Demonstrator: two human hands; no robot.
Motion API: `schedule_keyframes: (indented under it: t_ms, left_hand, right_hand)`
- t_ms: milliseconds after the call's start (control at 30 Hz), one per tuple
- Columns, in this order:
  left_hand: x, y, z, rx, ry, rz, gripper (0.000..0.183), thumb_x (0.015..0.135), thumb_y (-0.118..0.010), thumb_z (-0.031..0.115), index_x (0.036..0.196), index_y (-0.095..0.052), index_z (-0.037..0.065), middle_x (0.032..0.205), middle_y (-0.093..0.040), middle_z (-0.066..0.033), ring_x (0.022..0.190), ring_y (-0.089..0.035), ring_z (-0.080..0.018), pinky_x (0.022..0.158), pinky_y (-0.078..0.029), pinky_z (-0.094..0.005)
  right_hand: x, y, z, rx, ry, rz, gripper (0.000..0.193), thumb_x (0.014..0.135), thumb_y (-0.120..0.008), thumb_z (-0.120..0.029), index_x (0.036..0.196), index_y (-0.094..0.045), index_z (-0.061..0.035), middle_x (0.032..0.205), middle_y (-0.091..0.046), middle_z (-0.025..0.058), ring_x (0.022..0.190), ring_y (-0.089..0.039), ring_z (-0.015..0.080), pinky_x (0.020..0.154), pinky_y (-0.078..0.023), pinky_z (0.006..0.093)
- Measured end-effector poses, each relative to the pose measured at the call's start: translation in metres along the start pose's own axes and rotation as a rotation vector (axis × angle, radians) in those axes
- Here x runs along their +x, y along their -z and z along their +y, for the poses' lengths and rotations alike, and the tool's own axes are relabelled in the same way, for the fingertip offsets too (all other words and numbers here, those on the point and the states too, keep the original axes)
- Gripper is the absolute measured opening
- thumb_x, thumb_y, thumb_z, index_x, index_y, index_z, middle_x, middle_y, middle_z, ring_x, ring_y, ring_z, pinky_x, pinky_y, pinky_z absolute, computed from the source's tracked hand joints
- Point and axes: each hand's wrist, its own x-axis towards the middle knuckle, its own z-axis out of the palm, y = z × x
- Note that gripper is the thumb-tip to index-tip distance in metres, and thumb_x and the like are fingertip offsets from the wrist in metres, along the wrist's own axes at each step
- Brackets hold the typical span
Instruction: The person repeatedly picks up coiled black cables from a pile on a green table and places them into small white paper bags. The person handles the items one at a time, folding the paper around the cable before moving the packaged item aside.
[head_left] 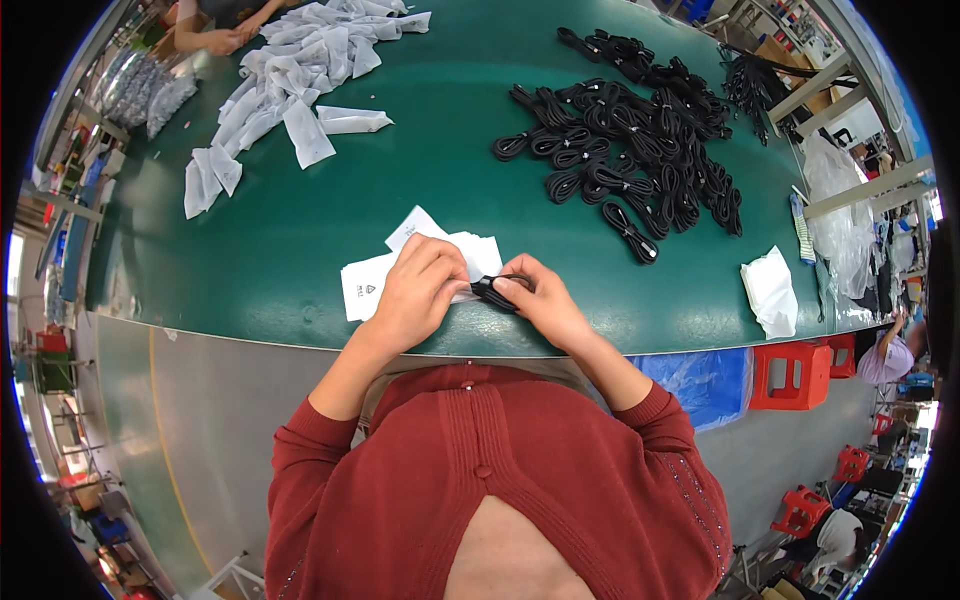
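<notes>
At the near edge of the green table, my right hand (545, 303) grips a coiled black cable (503, 294) between thumb and fingers. My left hand (418, 287) is closed in a pinch at the cable's left end, on what looks like the edge of a white plastic bag. Under and beside that hand lie several flat white bags (362, 288) with small dark print, overlapping one another. The fingertips of both hands nearly meet around the cable, and the left fingers partly hide the bag.
Many black coiled cables (640, 135) are heaped at the back right of the table (430, 140). Filled white bags (300, 75) form a pile at the back left, near another person's hands (225, 40). A white packet (769, 292) lies at right; red stools (790, 376) stand below.
</notes>
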Motion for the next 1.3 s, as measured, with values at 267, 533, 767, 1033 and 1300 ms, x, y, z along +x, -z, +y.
schedule_keyframes:
  t_ms: [267, 533, 767, 1033, 1300]
  left_hand:
    - [0.012, 0.011, 0.005, -0.061, 0.136, 0.062, 0.011, 0.080, -0.069, 0.001, 0.085, -0.060, 0.004, 0.100, -0.062, -0.0084, 0.095, -0.055, -0.0293, 0.085, -0.045, -0.0382]
    - [0.013, 0.023, 0.002, -0.342, 0.309, 0.030, 0.006, 0.089, -0.065, 0.008, 0.088, -0.061, 0.003, 0.104, -0.061, -0.0071, 0.094, -0.054, -0.0150, 0.084, -0.044, -0.0306]
    - [0.026, 0.031, 0.012, -0.696, 0.380, 0.096, 0.013, 0.094, -0.062, 0.016, 0.089, -0.061, 0.004, 0.108, -0.061, -0.0060, 0.095, -0.056, -0.0117, 0.085, -0.046, -0.0279]
    - [0.055, 0.113, -0.052, -0.062, 0.142, 0.701, 0.017, 0.097, -0.061, 0.012, 0.109, -0.062, -0.001, 0.116, -0.061, -0.0075, 0.097, -0.062, -0.0160, 0.088, -0.051, -0.0305]
    - [-0.002, 0.009, -0.013, 0.036, 0.162, -0.045, 0.019, 0.079, -0.074, 0.002, 0.097, -0.067, 0.002, 0.095, -0.063, -0.0086, 0.086, -0.060, -0.0195, 0.072, -0.050, -0.0295]
  right_hand:
    - [-0.001, -0.026, -0.017, -0.419, 0.683, 0.308, 0.023, 0.079, -0.078, -0.004, 0.096, -0.063, -0.0021, 0.089, -0.059, 0.0110, 0.071, -0.059, 0.0251, 0.059, -0.050, 0.0350]
    - [0.011, -0.024, -0.018, -0.370, 0.991, 0.300, 0.033, 0.072, -0.084, -0.003, 0.092, -0.057, -0.0036, 0.090, -0.061, 0.0106, 0.070, -0.056, 0.0198, 0.055, -0.047, 0.0310]
    - [0.014, -0.025, -0.043, -0.324, 0.908, 0.170, 0.035, 0.078, -0.081, -0.007, 0.106, -0.061, -0.0024, 0.111, -0.057, 0.0151, 0.078, -0.057, 0.0183, 0.069, -0.051, 0.0300]
    - [0.004, 0.080, -0.024, -1.147, 0.575, 0.813, 0.036, 0.081, -0.074, -0.012, 0.114, -0.062, -0.0055, 0.111, -0.056, 0.0144, 0.097, -0.057, 0.0331, 0.081, -0.047, 0.0424]
    - [-0.013, 0.114, 0.024, -1.221, 0.391, 0.783, 0.031, 0.082, -0.070, -0.009, 0.112, -0.063, -0.0042, 0.097, -0.060, 0.0141, 0.089, -0.059, 0.0312, 0.075, -0.047, 0.0425]
